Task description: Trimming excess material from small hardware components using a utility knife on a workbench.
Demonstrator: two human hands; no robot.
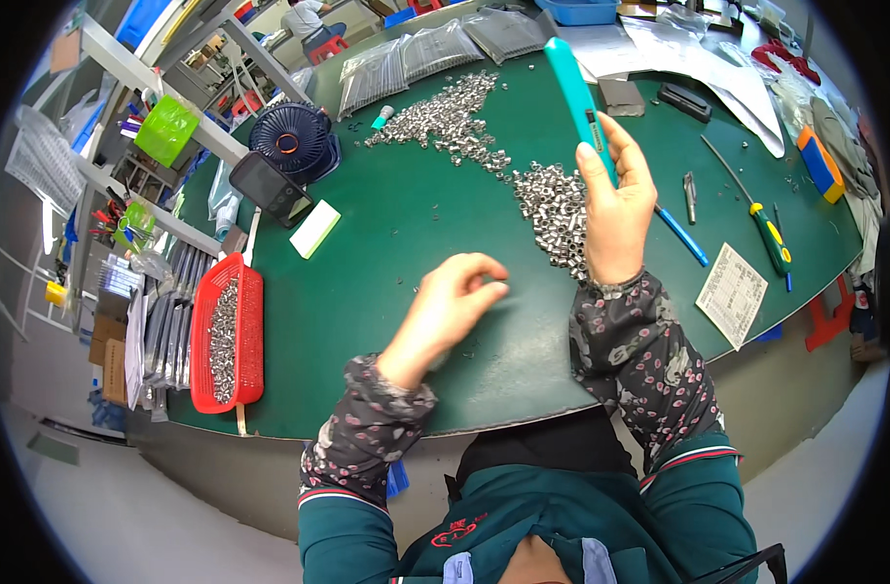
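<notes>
My right hand [619,202] is raised over the right part of the green table, gripping a teal utility knife [573,95] that points up and away. Just left of that wrist lies a dense pile of small silver metal rings [552,212]. Above the table's middle hovers my left hand [447,310], fingers loosely curled, with a gap between thumb and forefinger and nothing visible in it. A second, looser spread of the metal pieces [445,115] reaches toward the back. Some of the pile is hidden behind my right hand.
At the left edge stands a red basket [253,331] of metal pieces. A dark fan [291,144], a phone [270,188] and bagged parts [425,54] lie beyond. On the right are a screwdriver [771,238], a blue pen [682,237] and a printed card [733,295].
</notes>
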